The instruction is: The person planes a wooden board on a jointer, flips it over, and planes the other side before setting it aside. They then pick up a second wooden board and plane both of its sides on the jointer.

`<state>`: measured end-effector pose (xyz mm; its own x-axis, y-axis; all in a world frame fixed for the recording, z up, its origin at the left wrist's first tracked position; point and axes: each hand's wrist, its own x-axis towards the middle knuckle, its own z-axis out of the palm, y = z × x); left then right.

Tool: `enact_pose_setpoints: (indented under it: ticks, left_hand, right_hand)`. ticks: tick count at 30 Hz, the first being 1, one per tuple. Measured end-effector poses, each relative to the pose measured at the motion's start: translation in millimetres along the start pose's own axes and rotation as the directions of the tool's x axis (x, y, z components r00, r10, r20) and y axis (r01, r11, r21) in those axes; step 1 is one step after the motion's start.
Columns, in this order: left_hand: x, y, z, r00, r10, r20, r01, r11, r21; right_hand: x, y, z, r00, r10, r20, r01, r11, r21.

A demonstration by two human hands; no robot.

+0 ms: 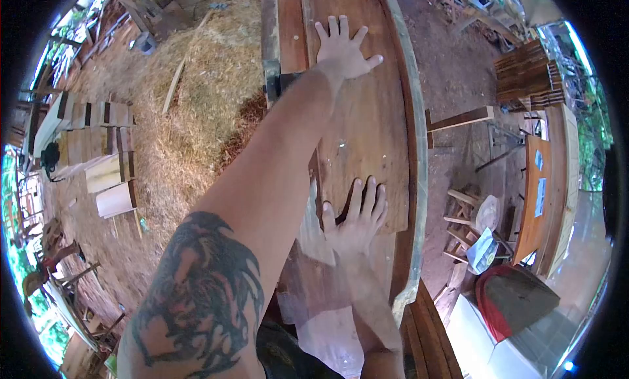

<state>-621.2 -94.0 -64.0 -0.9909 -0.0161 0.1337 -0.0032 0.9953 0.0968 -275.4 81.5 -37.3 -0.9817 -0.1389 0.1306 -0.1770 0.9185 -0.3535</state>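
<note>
A wooden board lies lengthwise on a long wooden workbench. My left hand, at the end of a tattooed forearm, rests near the far part of the board, palm down with its fingers spread. Closer to my body, my right hand lies over the near end of the board, fingers stretched out and apart. Neither hand grips anything. A dark block or clamp-like part at the bench's left edge is partly hidden behind my left forearm.
Wood shavings cover the ground at left, near stacked boards. To the right are a small wooden stool, an upright orange-brown panel and a beam jutting beside the bench.
</note>
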Motion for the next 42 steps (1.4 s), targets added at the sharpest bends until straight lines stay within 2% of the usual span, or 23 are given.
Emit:
enact_pose_setpoints:
  ticks: [6, 9, 12, 15, 16, 17, 18, 19, 20, 23, 24, 27, 28, 31, 33, 37, 41, 42]
  left_hand:
    - [61.0, -29.5, 5.4, 0.999, 0.016, -0.042, -0.018, 0.999, -0.035]
    - [86.3, -37.0, 7.7, 0.994, -0.013, -0.108, 0.014, 1.0, 0.006]
    - [76.9, -48.3, -2.1, 0.954, -0.02, -0.299, -0.009, 0.996, -0.093]
    - [-13.3, -99.3, -50.0, 0.854, -0.075, -0.515, -0.22, 0.844, -0.488]
    - [-57.6, -112.2, -67.5, 0.901, -0.191, -0.39, -0.03, 0.869, -0.494]
    - [-130.1, -130.9, -49.6, 0.928, -0.31, -0.207, 0.142, 0.807, -0.573]
    - [-203.0, -149.4, -32.0, 0.91, -0.414, -0.014, 0.324, 0.732, -0.599]
    - [-255.9, -143.1, -26.1, 0.891, -0.433, 0.139, 0.419, 0.661, -0.623]
    - [-300.9, -122.7, -20.6, 0.77, -0.522, 0.366, 0.628, 0.52, -0.579]
    - [-396.5, -69.0, 7.7, 0.655, -0.346, 0.671, 0.755, 0.264, -0.6]
    - [-397.6, -38.2, -3.1, 0.668, -0.467, 0.579, 0.713, 0.179, -0.678]
    - [-398.5, -27.9, 3.7, 0.656, -0.524, 0.544, 0.689, 0.122, -0.714]
    - [-400.4, -28.9, 6.5, 0.669, -0.514, 0.537, 0.694, 0.173, -0.698]
    - [-404.8, -26.1, 12.6, 0.691, -0.536, 0.485, 0.667, 0.214, -0.714]
    - [-402.0, -30.0, 9.9, 0.696, -0.515, 0.5, 0.665, 0.201, -0.719]
    - [-401.1, -26.6, 6.3, 0.679, -0.508, 0.53, 0.683, 0.174, -0.709]
    - [-401.9, -28.8, 9.3, 0.694, -0.503, 0.515, 0.687, 0.246, -0.684]
    - [-403.3, -29.1, 8.5, 0.689, -0.499, 0.526, 0.692, 0.235, -0.683]
  right_hand:
    - [64.3, -12.4, 28.2, 0.995, -0.025, -0.093, 0.018, 0.997, -0.073]
    - [102.7, -19.2, 42.6, 0.987, -0.038, -0.157, 0.025, 0.996, -0.085]
    - [139.0, -30.5, 50.2, 0.982, -0.037, -0.183, 0.02, 0.996, -0.09]
    - [177.3, -37.0, 62.4, 0.975, -0.06, -0.215, 0.036, 0.993, -0.113]
    - [190.1, -40.7, 68.2, 0.969, -0.068, -0.239, 0.037, 0.991, -0.132]
    - [207.3, -42.2, 74.4, 0.961, -0.086, -0.261, 0.053, 0.99, -0.133]
    - [230.1, -48.3, 82.7, 0.954, -0.116, -0.278, 0.08, 0.987, -0.136]
    - [249.4, -48.3, 89.0, 0.946, -0.134, -0.297, 0.095, 0.985, -0.142]
    - [266.5, -49.0, 95.2, 0.943, -0.14, -0.301, 0.095, 0.983, -0.158]
    - [316.6, -56.2, 112.8, 0.938, -0.155, -0.309, 0.095, 0.975, -0.2]
    - [333.7, -60.6, 117.2, 0.938, -0.152, -0.311, 0.089, 0.974, -0.208]
    - [371.4, -70.6, 123.1, 0.963, -0.099, -0.249, 0.042, 0.974, -0.224]
    - [382.9, -74.3, 125.9, 0.969, -0.087, -0.231, 0.034, 0.974, -0.225]
    - [410.3, -82.7, 135.0, 0.979, -0.046, -0.199, 0.0, 0.974, -0.226]
    - [425.8, -87.3, 146.6, 0.979, -0.036, -0.201, -0.012, 0.972, -0.233]
    - [437.4, -143.4, 167.8, 0.99, 0.023, -0.141, -0.058, 0.966, -0.251]
    - [435.4, -225.8, 179.3, 0.996, 0.084, -0.001, -0.082, 0.964, -0.253]
    - [435.4, -240.8, 181.8, 0.994, 0.086, 0.063, -0.072, 0.976, -0.205]
